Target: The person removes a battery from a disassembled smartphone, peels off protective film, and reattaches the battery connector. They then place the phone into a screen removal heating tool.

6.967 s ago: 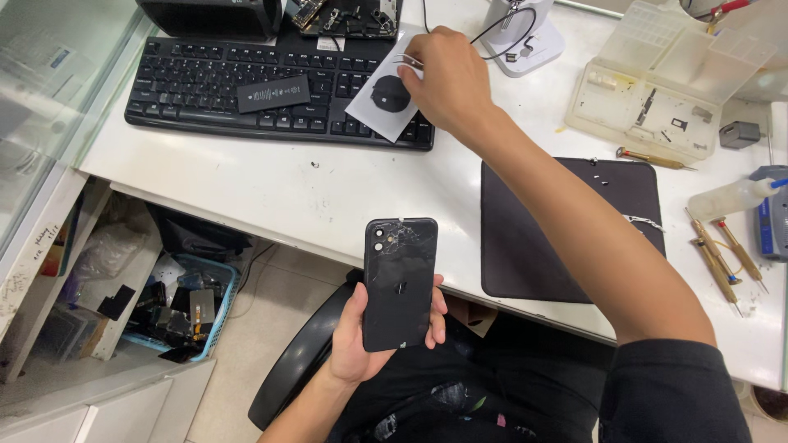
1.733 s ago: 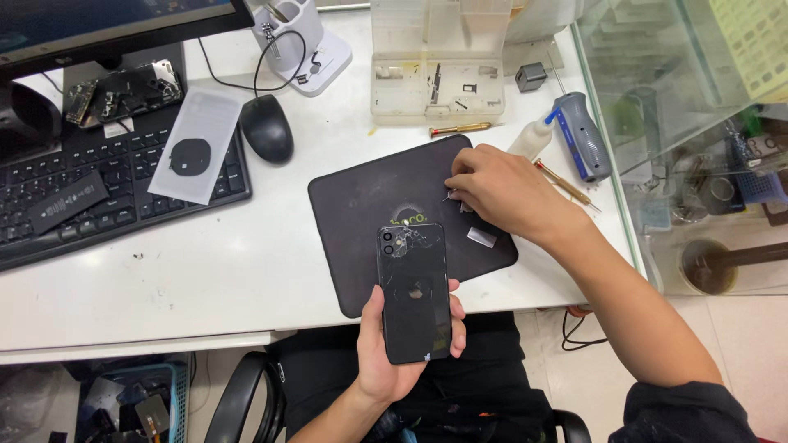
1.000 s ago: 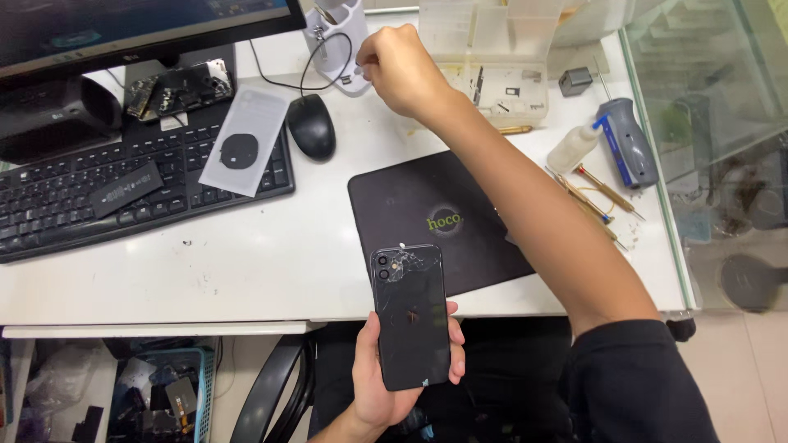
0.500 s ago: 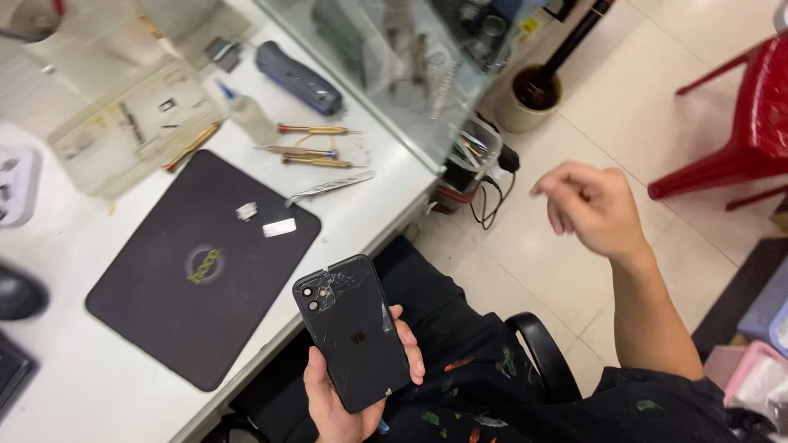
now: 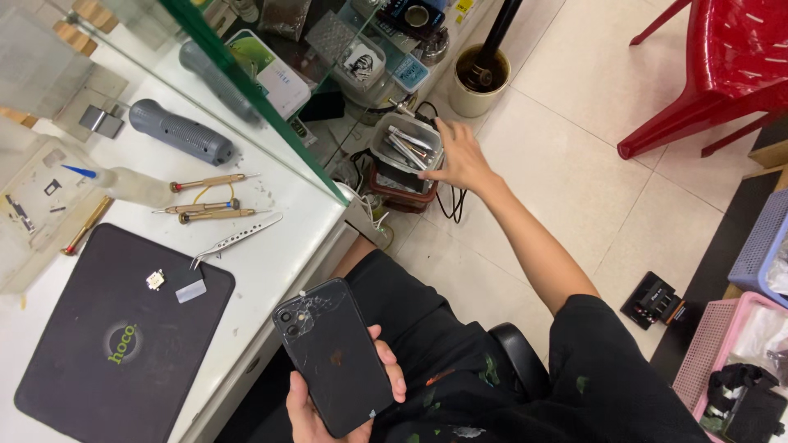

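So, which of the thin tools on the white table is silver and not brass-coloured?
The tweezers, lying nearest the black mat. They are plain silver with a pointed tip, while the screwdrivers beside them have brass-coloured handles.

Scene is evenly and brightly lit from overhead; shadows are soft and short. Mild glare is seen on the white desk [image 5: 271, 246] and the floor tiles [image 5: 574, 123]. Reflections are carried by the glass panel [image 5: 148, 49], so items behind it are washed out. Slight motion blur is noted on the right hand [image 5: 460, 160]. Wide-angle stretching is visible at the edges. The black phone [image 5: 332, 353] is rendered sharp.
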